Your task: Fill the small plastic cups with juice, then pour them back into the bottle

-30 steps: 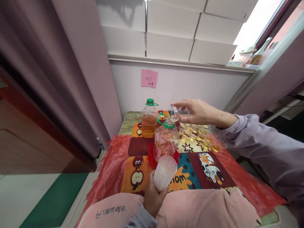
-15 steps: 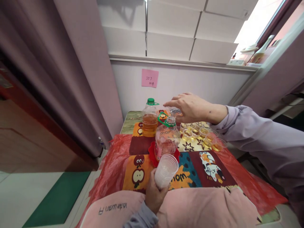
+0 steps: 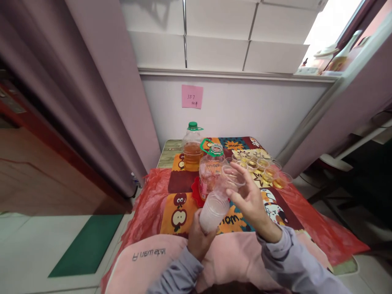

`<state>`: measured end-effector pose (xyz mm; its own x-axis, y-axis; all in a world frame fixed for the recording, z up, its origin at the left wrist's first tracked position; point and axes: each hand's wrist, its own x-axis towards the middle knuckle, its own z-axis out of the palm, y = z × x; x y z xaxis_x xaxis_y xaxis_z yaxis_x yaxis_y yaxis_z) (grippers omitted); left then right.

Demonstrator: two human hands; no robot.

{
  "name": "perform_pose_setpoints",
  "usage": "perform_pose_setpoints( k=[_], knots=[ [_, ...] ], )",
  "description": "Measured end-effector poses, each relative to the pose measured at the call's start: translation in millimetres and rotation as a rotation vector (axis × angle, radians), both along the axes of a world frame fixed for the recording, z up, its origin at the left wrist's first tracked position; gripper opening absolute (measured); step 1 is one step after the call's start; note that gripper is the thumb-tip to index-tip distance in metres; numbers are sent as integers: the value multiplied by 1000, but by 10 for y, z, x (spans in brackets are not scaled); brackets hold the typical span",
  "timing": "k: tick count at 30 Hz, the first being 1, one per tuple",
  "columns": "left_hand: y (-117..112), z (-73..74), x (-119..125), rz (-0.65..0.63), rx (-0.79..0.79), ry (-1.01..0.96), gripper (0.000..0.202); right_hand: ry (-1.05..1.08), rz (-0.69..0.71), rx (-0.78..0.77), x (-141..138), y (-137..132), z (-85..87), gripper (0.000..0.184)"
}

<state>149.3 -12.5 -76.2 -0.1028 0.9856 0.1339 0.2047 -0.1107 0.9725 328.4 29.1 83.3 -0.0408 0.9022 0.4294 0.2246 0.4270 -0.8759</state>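
My left hand [image 3: 199, 237] is wrapped round a stack of clear plastic cups [image 3: 212, 214], tilted with the mouth end up and to the right. My right hand [image 3: 251, 200] grips a single clear plastic cup [image 3: 234, 176] by its rim, just above the stack's top; whether its base still sits in the stack I cannot tell. Behind the cups stands an uncapped clear jug [image 3: 211, 169] with a green handle, on a red scalloped dish [image 3: 196, 192]. Right of it, several plastic cups [image 3: 269, 175] hold yellowish liquid.
A green-capped jug [image 3: 192, 153] of amber liquid stands at the back left. Patterned cloth [image 3: 179, 216] and red plastic sheeting [image 3: 147, 204] cover the table, with a pink cushion [image 3: 147, 265] at its front edge. A pink note [image 3: 192, 96] is on the wall.
My right hand has come down and back from above the uncapped jug's right side to the cup stack, and now grips a cup there. My left hand has stayed round the stack.
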Motion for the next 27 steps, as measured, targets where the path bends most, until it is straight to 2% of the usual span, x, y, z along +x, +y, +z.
perform_pose_setpoints(
  k=[2, 5, 9, 12, 15, 18, 23, 27],
  knots=[
    [-4, 15, 5, 0, 2, -1, 59, -17, -15, 28, -36, -58, -144, 67],
    [-6, 13, 11, -1, -25, -6, 60, -82, -57, 86, -45, -135, -247, 72],
    [-3, -2, 16, -9, -27, 4, 64, -146, -71, 107, -10, -202, -248, 75],
    [-5, 10, 22, 1, -34, 6, 62, -273, -19, 128, 24, -230, -245, 69],
    [-14, 36, 24, 13, -40, -9, 59, -430, 18, 187, 53, -259, -307, 71],
    [-20, 49, 11, 3, -31, -34, 63, -520, -14, 240, 64, -284, -398, 75],
    [-26, 58, 11, -58, -8, 11, 61, -605, -56, 295, -30, -322, -468, 61],
    [-85, 135, 0, -23, 30, 56, 54, -601, -63, 310, -157, -409, -428, 60]
  ],
)
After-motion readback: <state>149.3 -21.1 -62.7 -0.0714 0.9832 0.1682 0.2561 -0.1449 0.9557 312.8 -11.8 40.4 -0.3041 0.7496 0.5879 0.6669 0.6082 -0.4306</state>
